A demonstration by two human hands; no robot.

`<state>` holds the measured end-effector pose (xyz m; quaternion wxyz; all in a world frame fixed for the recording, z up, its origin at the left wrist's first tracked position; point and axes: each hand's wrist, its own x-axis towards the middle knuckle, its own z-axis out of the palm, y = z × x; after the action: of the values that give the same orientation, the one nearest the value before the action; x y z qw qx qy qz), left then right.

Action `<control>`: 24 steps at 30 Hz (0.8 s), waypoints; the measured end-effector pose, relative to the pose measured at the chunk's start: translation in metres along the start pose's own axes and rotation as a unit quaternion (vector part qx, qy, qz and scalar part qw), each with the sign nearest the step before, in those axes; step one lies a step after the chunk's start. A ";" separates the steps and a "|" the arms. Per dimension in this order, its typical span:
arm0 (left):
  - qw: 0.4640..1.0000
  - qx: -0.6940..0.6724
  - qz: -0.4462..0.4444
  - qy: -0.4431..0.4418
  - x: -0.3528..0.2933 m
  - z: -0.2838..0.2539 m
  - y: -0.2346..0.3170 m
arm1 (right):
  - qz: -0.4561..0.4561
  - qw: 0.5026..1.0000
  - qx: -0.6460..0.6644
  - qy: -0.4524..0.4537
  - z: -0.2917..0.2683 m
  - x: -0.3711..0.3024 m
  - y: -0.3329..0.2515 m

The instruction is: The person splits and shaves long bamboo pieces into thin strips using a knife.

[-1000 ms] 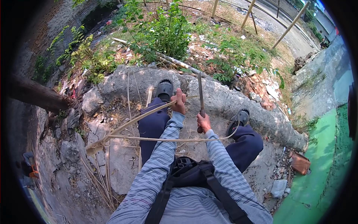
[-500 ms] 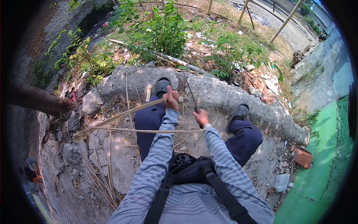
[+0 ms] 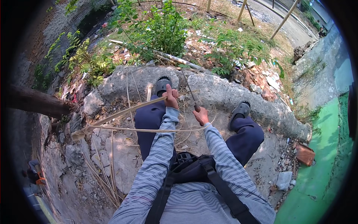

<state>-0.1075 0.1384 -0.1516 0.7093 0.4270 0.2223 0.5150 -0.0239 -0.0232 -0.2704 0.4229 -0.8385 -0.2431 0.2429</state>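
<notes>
My left hand (image 3: 171, 97) is closed around a pale bamboo strip (image 3: 128, 111), thumb raised along it, in front of my left shoe. The strip slants down to the lower left, and its short free end reaches right toward the blade. From its far left end a thinner sliver (image 3: 145, 130) runs back to the right, over my left forearm to near my right wrist. My right hand (image 3: 201, 116) grips the dark handle of a knife (image 3: 190, 89). Its long, narrow blade points forward, close to the strip's free end; whether they touch I cannot tell.
Between my shoes (image 3: 240, 113) lie curled shavings. Long thin strips (image 3: 108, 171) rest on cracked concrete at left. A low stone ledge (image 3: 209, 87) crosses ahead, with bushes (image 3: 164, 33) beyond. A dark trunk (image 3: 37, 102) stands left, a brick-coloured block (image 3: 305, 154) right. Another person (image 3: 34, 172) is at far left.
The strip's left end has shifted slightly left and up. Both hands keep nearly the same place and grip.
</notes>
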 end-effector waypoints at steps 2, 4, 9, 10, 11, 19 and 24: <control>0.999 -0.026 -0.031 -0.026 -0.001 0.001 0.001 | 0.019 0.999 0.001 -0.043 -0.007 -0.002 -0.015; 0.999 -0.031 -0.021 -0.031 -0.005 0.010 0.001 | 0.018 0.999 -0.008 -0.029 -0.008 -0.003 -0.010; 0.999 -0.042 -0.021 -0.010 -0.006 0.002 0.003 | 0.022 0.997 -0.060 -0.037 -0.010 0.004 -0.015; 0.999 -0.029 -0.014 -0.006 -0.005 0.003 0.002 | 0.024 0.997 -0.059 -0.034 -0.011 0.007 -0.019; 0.999 -0.029 -0.016 -0.008 -0.004 0.005 0.002 | -0.006 0.997 -0.066 -0.028 -0.012 0.010 -0.022; 0.997 -0.058 -0.035 -0.041 -0.004 0.005 -0.002 | -0.006 1.000 0.007 0.006 -0.008 -0.007 -0.014; 0.998 -0.036 -0.018 -0.044 -0.005 0.009 -0.001 | -0.020 1.000 -0.011 0.004 -0.016 0.002 -0.009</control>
<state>-0.1014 0.1305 -0.1483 0.7423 0.4196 0.1793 0.4906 -0.0143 -0.0267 -0.2555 0.4196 -0.8389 -0.2605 0.2287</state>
